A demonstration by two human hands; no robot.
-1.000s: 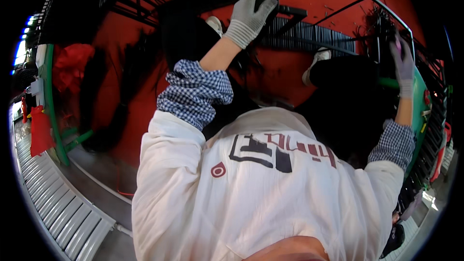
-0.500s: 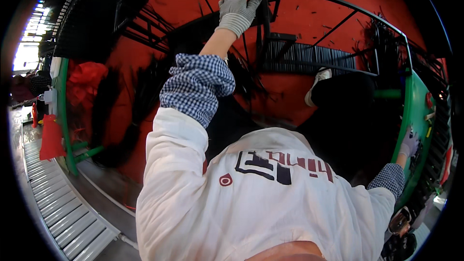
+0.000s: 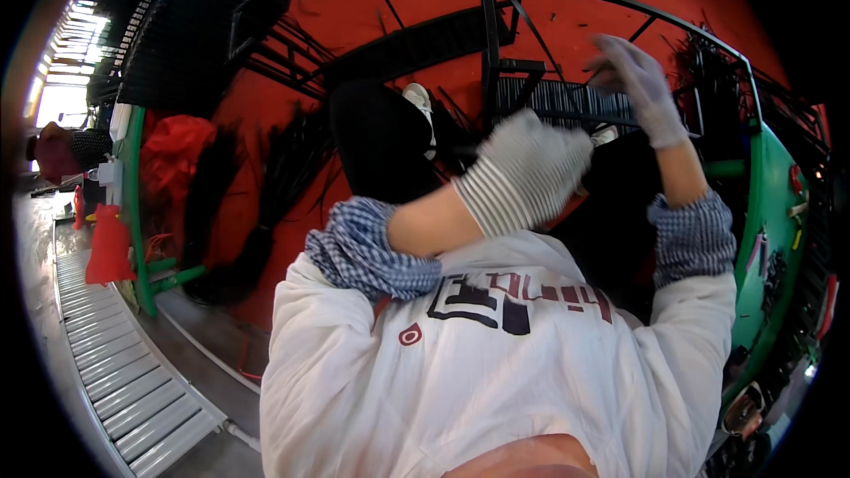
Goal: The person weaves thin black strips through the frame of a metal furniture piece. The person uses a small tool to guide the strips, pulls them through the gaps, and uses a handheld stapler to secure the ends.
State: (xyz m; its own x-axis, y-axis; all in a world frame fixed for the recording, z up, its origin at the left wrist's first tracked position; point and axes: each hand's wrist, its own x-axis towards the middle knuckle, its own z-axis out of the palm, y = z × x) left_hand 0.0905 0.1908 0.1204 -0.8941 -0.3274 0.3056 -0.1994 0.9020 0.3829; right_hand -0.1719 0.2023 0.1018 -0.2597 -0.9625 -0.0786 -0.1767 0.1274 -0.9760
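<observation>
My left hand (image 3: 529, 175), in a grey striped glove, is in front of my chest with the forearm bent inward. Motion smears it, and its fingers are hard to make out. Farther right and higher, my right hand (image 3: 645, 97) wears a thin pale glove; its fingers stretch to the left, blurred at the tips, with nothing visible in them. Beyond both hands stands a black metal frame (image 3: 490, 44). Dark slats (image 3: 558, 99) lie low inside it, behind my hands. Neither hand plainly touches the frame.
A green-edged bench (image 3: 772, 181) with small tools is at my right. Bundles of black strips (image 3: 288, 159) hang at the left beside a red bag (image 3: 177, 146). A roller conveyor (image 3: 124, 363) curves along the lower left. A shoe (image 3: 419, 106) shows on the red floor.
My left hand has left the frame's upper corner and come back toward my chest. My right hand has risen from the green bench and moved left, in front of the frame.
</observation>
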